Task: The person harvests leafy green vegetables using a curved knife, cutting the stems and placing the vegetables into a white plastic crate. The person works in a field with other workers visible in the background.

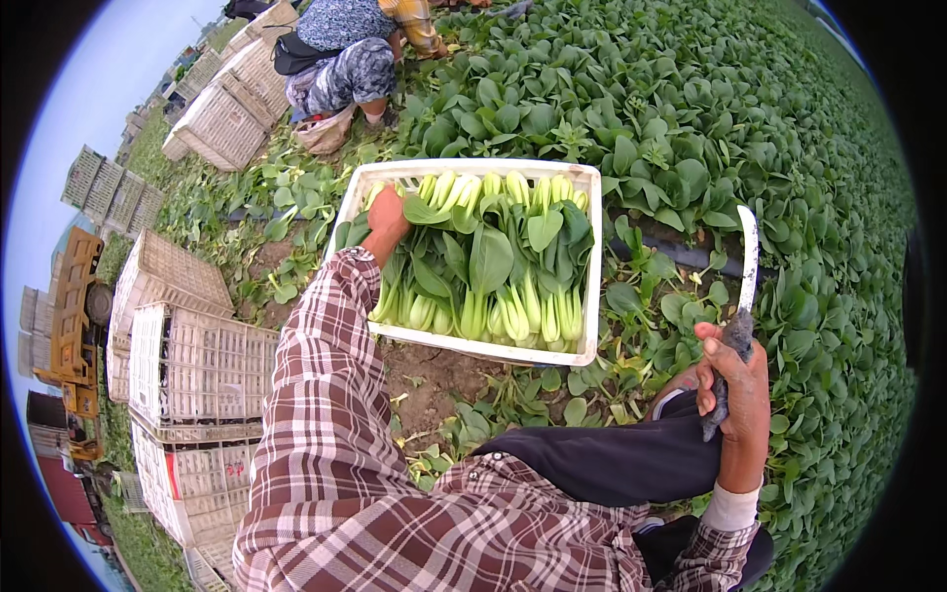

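A white plastic crate (484, 350) stands on the ground before me, filled with rows of bok choy (518, 311), their pale stalks towards the two long sides and their leaves in the middle. My left hand (388, 216) reaches into its upper left corner and touches the bok choy there; the fingers are largely hidden, so I cannot tell whether they grip a plant. At the right, away from the crate, my right hand (729, 377) holds a curved harvesting knife (749, 259) by its dark wrapped handle, the pale blade pointing up in the view.
Standing bok choy plants (666, 133) cover the right and top. Loose leaves (285, 211) lie around the crate. Stacked plastic crates (214, 370) stand at left, more (229, 111) farther up. A person (340, 66) crouches at the top beside a sack (325, 133). A yellow truck (74, 311) is at far left.
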Motion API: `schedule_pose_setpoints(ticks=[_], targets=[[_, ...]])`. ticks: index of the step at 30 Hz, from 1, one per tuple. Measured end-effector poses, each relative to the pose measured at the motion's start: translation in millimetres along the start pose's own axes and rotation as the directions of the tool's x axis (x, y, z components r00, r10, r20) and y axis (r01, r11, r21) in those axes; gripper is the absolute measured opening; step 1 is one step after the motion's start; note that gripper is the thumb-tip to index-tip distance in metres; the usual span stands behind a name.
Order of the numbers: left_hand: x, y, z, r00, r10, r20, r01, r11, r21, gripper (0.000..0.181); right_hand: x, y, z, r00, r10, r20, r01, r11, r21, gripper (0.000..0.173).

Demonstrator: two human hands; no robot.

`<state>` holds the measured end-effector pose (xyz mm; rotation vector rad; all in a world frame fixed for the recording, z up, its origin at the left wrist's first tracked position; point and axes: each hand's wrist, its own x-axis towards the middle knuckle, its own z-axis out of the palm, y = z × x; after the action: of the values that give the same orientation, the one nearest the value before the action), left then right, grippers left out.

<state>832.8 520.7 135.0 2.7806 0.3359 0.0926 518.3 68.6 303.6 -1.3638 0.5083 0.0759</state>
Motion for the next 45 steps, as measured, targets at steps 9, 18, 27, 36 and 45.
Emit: schedule_pose_setpoints(ticks=[9, 18, 27, 36, 45], targets=[[35, -70, 75, 0.813, 0.574, -0.093, -0.436, 0.707, 0.557, 0.022, 8, -1, 10, 0.999, 0.021, 0.026, -0.020, 0.998, -0.056, 0.039], [46, -63, 8, 0.922, 0.384, -0.042, -0.377, 0.870, -0.316, 0.037, 8, 0, 8, 1.000, -0.005, 0.012, 0.006, 0.999, -0.053, 0.042], [13, 59, -56, 0.901, 0.411, 0.142, -0.340, 0.870, -0.357, 0.058, -8, 4, -13, 0.997, -0.055, -0.056, 0.056, 0.998, 0.028, 0.043], [-180, 159, -40, 0.436, 0.899, 0.049, -0.896, 0.439, -0.065, 0.052, -26, 10, -26, 0.988, -0.106, -0.116, 0.120, 0.986, 0.120, 0.043], [-276, 113, 12, 0.451, 0.881, 0.144, -0.853, 0.473, -0.222, 0.064, -40, 22, -24, 0.980, -0.122, -0.160, 0.154, 0.967, 0.203, 0.041]])
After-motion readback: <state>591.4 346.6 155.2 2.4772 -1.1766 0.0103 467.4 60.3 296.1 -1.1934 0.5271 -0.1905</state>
